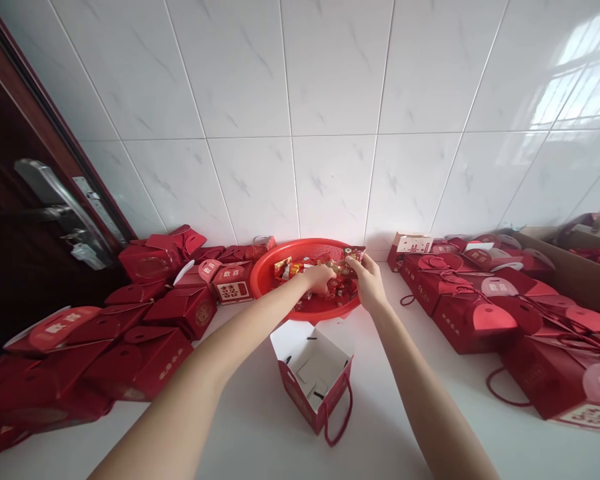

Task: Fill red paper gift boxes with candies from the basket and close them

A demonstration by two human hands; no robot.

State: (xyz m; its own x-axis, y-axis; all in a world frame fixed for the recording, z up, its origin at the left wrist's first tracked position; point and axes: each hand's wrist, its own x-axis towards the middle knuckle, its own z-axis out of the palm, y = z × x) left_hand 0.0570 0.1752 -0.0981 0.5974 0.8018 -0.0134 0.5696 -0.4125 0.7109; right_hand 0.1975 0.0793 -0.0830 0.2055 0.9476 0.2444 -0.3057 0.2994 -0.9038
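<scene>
A red plastic basket [267, 275] holding wrapped candies stands near the tiled wall. Over its right side, my right hand [370, 283] is closed on a dark red candy packet [354, 253]. My left hand [321, 279] reaches into the basket among the candies, its fingers bent; what they hold, if anything, is hidden. In front of the basket, an open red gift box [313, 377] with a white inside shows black fittings on its walls and a red cord handle hanging at its right.
Closed red boxes [175, 310] crowd the left side of the white table [250, 427]. More red boxes [473, 323] fill the right, two cord loops sticking out. A cardboard box [565, 267] stands at the far right. A dark door [10, 220] with a metal handle is at the left.
</scene>
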